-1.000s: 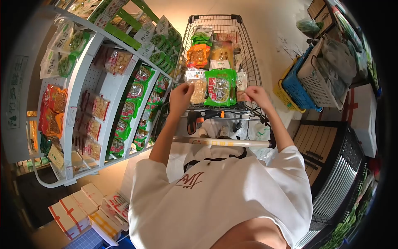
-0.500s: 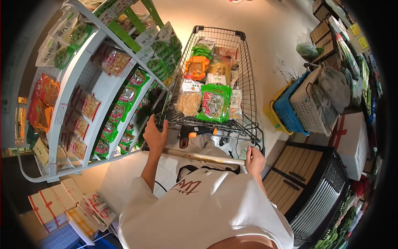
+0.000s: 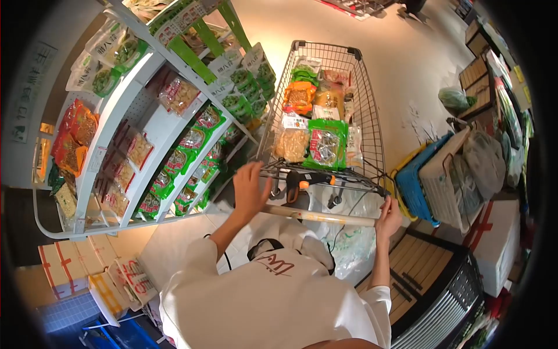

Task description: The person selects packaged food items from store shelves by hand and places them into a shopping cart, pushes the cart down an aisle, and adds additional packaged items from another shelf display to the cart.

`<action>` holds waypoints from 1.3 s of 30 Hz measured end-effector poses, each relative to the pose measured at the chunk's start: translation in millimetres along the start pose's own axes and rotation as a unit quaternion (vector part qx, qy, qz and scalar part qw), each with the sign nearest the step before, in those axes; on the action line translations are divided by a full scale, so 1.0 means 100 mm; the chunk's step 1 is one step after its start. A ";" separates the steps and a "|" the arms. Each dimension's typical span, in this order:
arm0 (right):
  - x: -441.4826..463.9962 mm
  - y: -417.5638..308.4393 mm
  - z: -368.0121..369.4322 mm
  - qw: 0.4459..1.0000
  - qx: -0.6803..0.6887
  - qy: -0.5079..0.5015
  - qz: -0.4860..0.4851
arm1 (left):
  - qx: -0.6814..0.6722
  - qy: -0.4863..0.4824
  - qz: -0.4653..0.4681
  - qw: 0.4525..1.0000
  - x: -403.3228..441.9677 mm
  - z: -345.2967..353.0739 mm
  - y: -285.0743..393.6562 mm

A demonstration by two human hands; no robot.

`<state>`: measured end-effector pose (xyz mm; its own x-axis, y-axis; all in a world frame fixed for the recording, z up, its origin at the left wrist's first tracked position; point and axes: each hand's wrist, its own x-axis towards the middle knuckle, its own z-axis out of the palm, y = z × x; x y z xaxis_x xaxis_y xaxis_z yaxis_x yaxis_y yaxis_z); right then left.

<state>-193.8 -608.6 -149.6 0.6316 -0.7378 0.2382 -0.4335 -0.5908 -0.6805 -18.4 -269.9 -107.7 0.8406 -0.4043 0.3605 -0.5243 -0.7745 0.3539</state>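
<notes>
A wire shopping cart (image 3: pixel 372 119) stands in front of me with packaged food inside. A green packet (image 3: pixel 326 144) lies nearest in it, beside a clear bag of tan pieces (image 3: pixel 292 144) and an orange packet (image 3: pixel 300 96). My right hand (image 3: pixel 389 218) is closed around the right end of the cart handle (image 3: pixel 325 217). My left hand (image 3: pixel 250 189) rests at the handle's left end, with its fingers stretched forward and its thumb apart. Between my hands, a black and orange device (image 3: pixel 311 180) sits on the cart's near edge.
A white shelf rack (image 3: pixel 125 96) with bagged foods stands close on the left. Blue (image 3: pixel 414 183) and white baskets (image 3: pixel 444 174) stand at the right, near a slatted black crate (image 3: pixel 421 267). White boxes (image 3: pixel 78 264) are stacked at lower left. Tiled floor (image 3: pixel 401 64) extends ahead.
In view, the cart and both my hands have shifted right. My left hand's fingers have come closer together. More floor and a dark shape at the top have come into view.
</notes>
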 end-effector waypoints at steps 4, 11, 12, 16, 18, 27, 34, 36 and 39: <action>0.60 0.06 0.15 0.997 0.038 0.050 -0.053 | -0.066 -0.071 -0.021 0.995 0.13 0.25 0.17; 1.74 0.34 0.44 0.997 -0.063 -0.036 -0.034 | -0.116 -0.056 0.065 0.990 0.88 0.67 0.44; 1.92 0.39 0.52 0.998 -0.046 -0.031 -0.026 | -0.113 -0.075 0.070 0.988 1.02 0.72 0.46; 2.62 0.44 0.82 1.000 -0.001 -0.030 0.002 | -0.146 -0.033 0.011 0.989 1.60 1.03 0.54; 2.97 0.38 0.96 0.999 0.031 -0.025 -0.012 | -0.150 -0.049 -0.001 0.987 1.90 1.16 0.57; 4.66 0.40 1.68 0.996 0.002 -0.068 -0.060 | -0.079 -0.084 -0.082 0.990 3.09 1.87 0.43; 5.92 0.23 2.33 0.996 0.014 -0.056 -0.066 | -0.057 -0.067 -0.114 0.990 4.21 2.30 0.39; 6.28 0.19 2.52 0.996 0.022 -0.060 -0.059 | -0.050 -0.049 -0.119 0.990 4.52 2.45 0.36; 6.83 0.12 2.82 0.995 0.019 -0.063 -0.076 | -0.044 -0.038 -0.134 0.989 5.00 2.68 0.30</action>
<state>413.7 -1027.5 -190.3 0.7649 -0.5921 0.2536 -0.3027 -0.6779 -0.6699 422.7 -625.4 -148.3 0.9572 -0.2274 0.1789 -0.2876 -0.8154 0.5025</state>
